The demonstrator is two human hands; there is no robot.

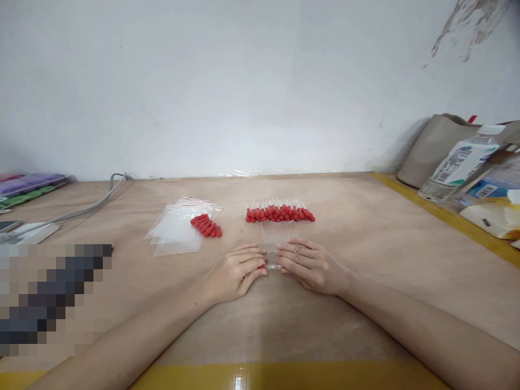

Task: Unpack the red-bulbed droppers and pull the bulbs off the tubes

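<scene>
Low in the middle of the table, a clear dropper tube [274,266] lies crosswise between my two hands. My left hand [238,269] is closed round its left end, where a bit of red rubber bulb [262,266] shows at the fingertips. With the fingers bent, my right hand [312,266] grips the other end. Just beyond the hands are several bare clear tubes [280,234] side by side. Behind them runs a heaped row of red-bulbed droppers [280,213], their clear stems pointing to the wall. Several loose red rubber bulbs [207,226] lie further left.
Clear zip bags [173,227] are stacked under the loose bulbs. A grey cable [93,208] and purple and green packs [34,187] are at left. To the right stand a water bottle [459,165] and a grey container [426,149]. Yellow tape [439,211] marks the table.
</scene>
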